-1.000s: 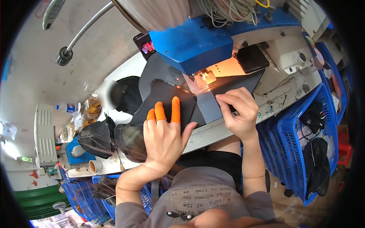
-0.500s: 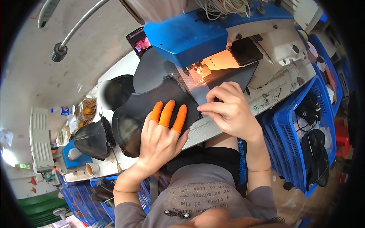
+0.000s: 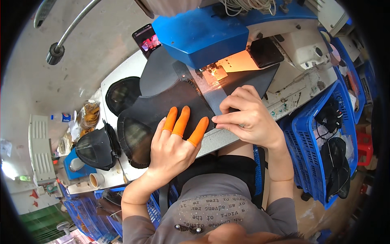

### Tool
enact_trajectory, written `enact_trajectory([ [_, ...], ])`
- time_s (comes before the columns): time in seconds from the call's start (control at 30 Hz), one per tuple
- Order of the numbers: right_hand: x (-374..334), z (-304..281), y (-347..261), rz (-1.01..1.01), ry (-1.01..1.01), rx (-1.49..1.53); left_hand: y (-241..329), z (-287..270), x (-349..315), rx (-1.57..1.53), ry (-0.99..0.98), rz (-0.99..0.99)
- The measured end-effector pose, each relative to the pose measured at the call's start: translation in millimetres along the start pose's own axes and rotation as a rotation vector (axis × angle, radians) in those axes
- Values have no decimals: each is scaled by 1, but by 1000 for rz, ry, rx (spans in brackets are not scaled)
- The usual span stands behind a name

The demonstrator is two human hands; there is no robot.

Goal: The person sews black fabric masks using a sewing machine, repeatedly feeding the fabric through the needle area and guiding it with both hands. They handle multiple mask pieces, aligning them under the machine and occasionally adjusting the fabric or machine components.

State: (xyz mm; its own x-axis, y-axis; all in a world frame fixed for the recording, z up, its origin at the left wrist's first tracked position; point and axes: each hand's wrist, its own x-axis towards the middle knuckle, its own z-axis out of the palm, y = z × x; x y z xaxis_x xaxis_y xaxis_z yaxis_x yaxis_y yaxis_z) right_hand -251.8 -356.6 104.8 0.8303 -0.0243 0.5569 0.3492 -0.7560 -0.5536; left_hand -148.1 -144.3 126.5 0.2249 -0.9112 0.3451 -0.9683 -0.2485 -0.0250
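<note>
A black shoe upper piece [image 3: 164,99] lies on the white sewing table [image 3: 214,138], a dark shaped toe part at its left end. My left hand [image 3: 174,148] rests on it with fingers spread, orange finger cots on three of them. At the piece's right corner my right hand [image 3: 254,120] has thumb and forefinger pinched together on the edge. Under the blue sewing machine head [image 3: 203,38], the needle area [image 3: 213,75] glows in orange lamp light. Flat dark grey material [image 3: 156,75] lies beyond the upper, partly covered by it.
More black toe pieces [image 3: 95,148] stand at the left, near an open roll [image 3: 96,179]. A lit phone [image 3: 147,40] leans behind the material; a dark flat device [image 3: 266,53] lies right of the needle. Blue crates [image 3: 302,150] stand at the right.
My left hand's forefinger has shifted right, close to my right fingertips, widening the spread. My right hand still pinches the corner. The view has shifted slightly.
</note>
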Motion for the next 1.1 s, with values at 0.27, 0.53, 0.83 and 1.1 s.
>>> enact_trajectory([
  [0.27, 0, 1, 1, -15, 4, -17, -1, 3, -1, -19, 18, 4],
  [0.53, 2, 0, -2, 51, 4, 34, -2, 6, -2, -12, 57, 10],
  [0.83, 0, 2, 0, 14, 11, 2, 8, 24, -2, -193, 255, -96],
  [1.1, 2, 3, -4, 59, 46, 13, 11, 36, 1, -316, 387, -62],
])
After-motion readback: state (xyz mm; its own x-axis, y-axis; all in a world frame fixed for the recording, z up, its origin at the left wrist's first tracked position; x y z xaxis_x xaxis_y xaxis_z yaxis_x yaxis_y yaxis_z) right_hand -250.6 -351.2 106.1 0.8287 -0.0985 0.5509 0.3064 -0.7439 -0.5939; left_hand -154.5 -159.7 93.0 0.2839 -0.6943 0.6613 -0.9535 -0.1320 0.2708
